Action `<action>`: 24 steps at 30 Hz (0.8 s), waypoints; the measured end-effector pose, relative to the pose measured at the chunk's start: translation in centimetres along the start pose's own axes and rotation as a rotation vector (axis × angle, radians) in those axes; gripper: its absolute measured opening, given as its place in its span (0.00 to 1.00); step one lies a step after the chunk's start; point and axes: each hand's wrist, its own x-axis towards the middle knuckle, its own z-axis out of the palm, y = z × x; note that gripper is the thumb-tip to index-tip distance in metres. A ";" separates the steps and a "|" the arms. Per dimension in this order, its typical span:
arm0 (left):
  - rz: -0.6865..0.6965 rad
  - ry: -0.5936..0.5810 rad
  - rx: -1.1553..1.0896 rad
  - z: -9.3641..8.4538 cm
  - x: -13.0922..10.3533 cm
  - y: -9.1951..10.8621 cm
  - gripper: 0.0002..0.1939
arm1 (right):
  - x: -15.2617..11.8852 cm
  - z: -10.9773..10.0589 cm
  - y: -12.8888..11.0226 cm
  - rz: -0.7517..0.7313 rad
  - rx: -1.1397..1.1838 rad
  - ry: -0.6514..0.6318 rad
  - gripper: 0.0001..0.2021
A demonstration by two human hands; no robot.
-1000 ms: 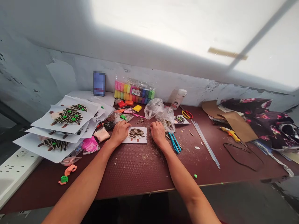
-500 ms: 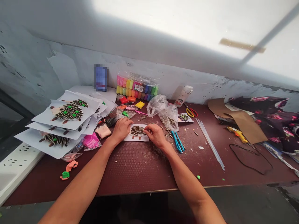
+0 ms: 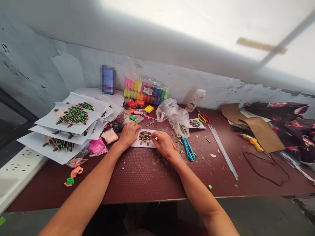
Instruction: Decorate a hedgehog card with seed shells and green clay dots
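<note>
On the table in front of me lies a white card [image 3: 137, 144] bearing a hedgehog-like shape. Its body is covered with rows of striped sunflower seeds [image 3: 145, 136], and brown feet show below. My left hand [image 3: 130, 135] rests with its fingers flat on the card's left edge. Over the right side, my right hand [image 3: 163, 143] is closed in a pinch, its fingertips at the seed rows. Whatever is between those fingertips is too small to make out. Loose seeds and a clear plastic bag of seeds [image 3: 182, 126] lie beyond my right hand.
Finished-looking seed pictures are stacked [image 3: 71, 127] at left. A blue utility knife [image 3: 188, 149] lies right of my right hand, near scissors [image 3: 203, 117], a white bottle [image 3: 195, 100] and clear sticks [image 3: 222, 152]. A glue gun [image 3: 252, 142] and coloured clay packs [image 3: 145, 91] are farther off.
The whole view has shifted slightly. My right fingertips remain at the seed rows with only a small movement, and my left hand stays on the card's left edge.
</note>
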 end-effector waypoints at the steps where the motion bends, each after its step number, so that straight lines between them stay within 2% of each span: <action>1: -0.001 0.000 -0.006 0.0 0.0 0.0 0.13 | 0.0 0.0 0.0 0.003 -0.009 -0.003 0.07; 24: -0.006 -0.020 -0.040 -0.2 0.1 -0.1 0.13 | -0.1 -0.6 -0.4 -0.006 -0.109 -0.132 0.06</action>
